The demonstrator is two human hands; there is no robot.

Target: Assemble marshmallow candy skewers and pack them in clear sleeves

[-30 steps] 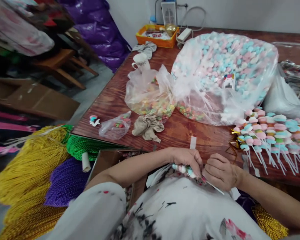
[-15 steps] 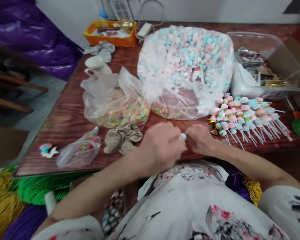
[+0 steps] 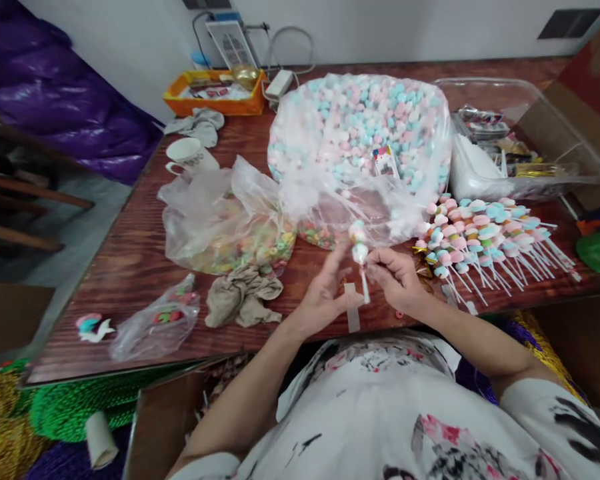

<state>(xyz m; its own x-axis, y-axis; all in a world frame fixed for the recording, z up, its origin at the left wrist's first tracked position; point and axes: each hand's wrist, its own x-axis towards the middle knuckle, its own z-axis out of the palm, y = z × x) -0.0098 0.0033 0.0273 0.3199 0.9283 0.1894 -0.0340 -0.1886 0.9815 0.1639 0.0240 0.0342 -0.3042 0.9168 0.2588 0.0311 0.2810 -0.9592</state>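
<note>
A marshmallow skewer (image 3: 359,251) in what looks like a clear wrapper stands near the table's front edge, its white stick pointing down. My right hand (image 3: 396,272) pinches it beside the neck of the wrapper. On its other side, my left hand (image 3: 323,293) is open, fingers and thumb apart; its thumb tip is close to the stick's lower end, and I cannot tell if they touch. A strip of clear tape (image 3: 352,308) lies under the left thumb. Many finished marshmallow skewers (image 3: 485,233) are piled to the right of my right hand.
Behind my hands lies a big bag of pastel marshmallows (image 3: 365,120). Leftward are a bag of coloured candy rings (image 3: 240,233), a crumpled cloth (image 3: 243,293), a small candy bag (image 3: 160,317) and a mug (image 3: 190,157). A clear plastic bin (image 3: 525,87) stands back right.
My hands were blurred and close together around a marshmallow; now they are apart, with the left hand opened and the skewer upright in view. The camera view has shifted slightly.
</note>
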